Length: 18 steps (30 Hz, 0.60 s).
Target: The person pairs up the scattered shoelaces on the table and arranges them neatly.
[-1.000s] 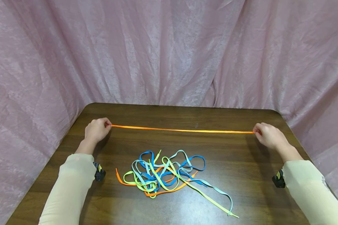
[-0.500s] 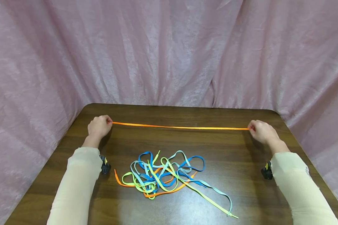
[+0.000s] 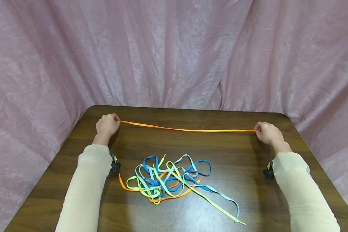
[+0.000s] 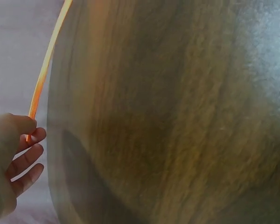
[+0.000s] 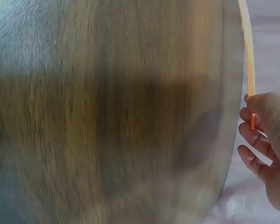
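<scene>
The left hand [image 3: 106,124] pinches one end of a long flat orange shoelace [image 3: 188,129], and the right hand [image 3: 266,132] pinches the other end, so each grip is clamped on the lace, thumb against curled fingers. The lace runs taut between them, a little above the far part of the dark brown wooden counter [image 3: 243,180], with its left end slightly farther from the person than its right. In the left wrist view the lace [image 4: 44,70] leaves the thumb and forefinger of the left hand [image 4: 11,161] and runs off along the blurred counter [image 4: 177,116]. In the right wrist view the lace's tip pokes out just below the pinch of the right hand [image 5: 266,140], and the lace [image 5: 248,60] stretches away past the counter's edge.

On the counter, nearer the person and between the two cream-sleeved forearms, lies a loose tangle of flat shoelaces in blue, pale blue, lime green and orange [image 3: 168,178]; one lime and one pale blue end trail toward the near right. No container is in view. A crumpled pink cloth backdrop [image 3: 174,51] hangs behind and around the counter.

Compared with a second ago, both hands have moved away from the person toward the counter's far edge and slightly closer together, the left more than the right. The held lace has gone with them and now slants. The tangle has not shifted.
</scene>
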Available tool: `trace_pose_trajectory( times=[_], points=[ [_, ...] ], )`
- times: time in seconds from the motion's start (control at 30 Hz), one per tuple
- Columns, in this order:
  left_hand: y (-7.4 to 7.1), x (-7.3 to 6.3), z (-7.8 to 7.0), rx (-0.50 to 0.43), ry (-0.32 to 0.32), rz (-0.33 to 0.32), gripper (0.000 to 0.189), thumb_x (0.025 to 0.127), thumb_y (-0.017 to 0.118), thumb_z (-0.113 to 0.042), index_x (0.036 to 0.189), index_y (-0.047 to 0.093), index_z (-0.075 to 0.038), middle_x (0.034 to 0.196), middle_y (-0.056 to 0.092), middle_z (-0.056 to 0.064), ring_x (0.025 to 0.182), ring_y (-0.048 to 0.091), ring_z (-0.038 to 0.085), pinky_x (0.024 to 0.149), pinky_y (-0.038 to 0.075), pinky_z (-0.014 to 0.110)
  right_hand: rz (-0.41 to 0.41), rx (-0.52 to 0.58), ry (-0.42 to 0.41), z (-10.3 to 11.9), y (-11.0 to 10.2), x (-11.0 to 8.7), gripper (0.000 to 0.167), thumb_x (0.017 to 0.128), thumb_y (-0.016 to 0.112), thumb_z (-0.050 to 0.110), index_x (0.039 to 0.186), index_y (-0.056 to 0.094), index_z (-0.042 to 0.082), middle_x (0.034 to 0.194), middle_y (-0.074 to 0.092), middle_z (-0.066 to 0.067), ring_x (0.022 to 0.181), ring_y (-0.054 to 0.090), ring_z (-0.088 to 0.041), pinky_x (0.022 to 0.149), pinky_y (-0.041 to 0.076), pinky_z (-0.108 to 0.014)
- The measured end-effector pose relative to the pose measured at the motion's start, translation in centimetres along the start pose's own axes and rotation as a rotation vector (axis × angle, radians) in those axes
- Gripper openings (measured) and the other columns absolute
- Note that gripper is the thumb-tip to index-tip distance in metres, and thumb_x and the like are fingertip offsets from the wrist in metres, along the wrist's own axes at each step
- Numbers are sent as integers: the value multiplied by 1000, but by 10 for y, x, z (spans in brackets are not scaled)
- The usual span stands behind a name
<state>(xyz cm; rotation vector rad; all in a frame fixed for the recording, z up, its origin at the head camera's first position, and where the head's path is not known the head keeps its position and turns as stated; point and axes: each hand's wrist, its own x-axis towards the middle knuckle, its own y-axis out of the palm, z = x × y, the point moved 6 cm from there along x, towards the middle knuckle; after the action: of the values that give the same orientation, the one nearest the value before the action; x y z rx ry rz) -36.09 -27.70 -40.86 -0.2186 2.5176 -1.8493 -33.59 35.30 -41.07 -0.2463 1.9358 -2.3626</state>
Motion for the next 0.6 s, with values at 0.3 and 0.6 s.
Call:
trace_pose_trajectory(
  times=[0.3,0.6],
  points=[
    [14,0,1,21,11,18,12,86,53,-18,91,63,-11,89,64,12,78,60,35,57,43,43,17,10,39,1,11,-2,11,81,50,9,88,58,6,83,57,-13,74,55,-33,61,42,-49],
    [25,-1,2,40,27,44,9,84,55,-16,86,63,-11,91,61,13,83,58,34,62,44,46,23,11,65,-2,19,-3,11,81,51,10,87,60,8,83,55,-12,76,55,-33,60,43,-49]
  ],
)
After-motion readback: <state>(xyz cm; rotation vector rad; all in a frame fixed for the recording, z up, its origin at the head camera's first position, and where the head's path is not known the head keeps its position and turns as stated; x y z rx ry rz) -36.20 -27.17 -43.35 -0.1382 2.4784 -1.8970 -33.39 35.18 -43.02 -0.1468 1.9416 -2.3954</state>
